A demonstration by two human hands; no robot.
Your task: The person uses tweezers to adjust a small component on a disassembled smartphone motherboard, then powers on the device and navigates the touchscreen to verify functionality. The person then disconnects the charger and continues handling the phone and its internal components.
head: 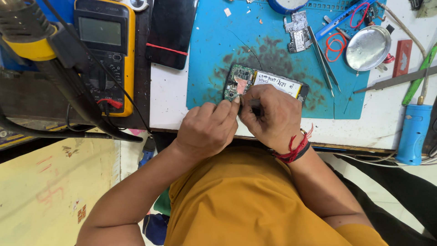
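partly, opened phone under both hands

Stained blue mat, yellow multimeter (grey screen), red wrist thread.

grey rectangular multimeter screen at top left, white handwritten label on opened phone's battery, centre
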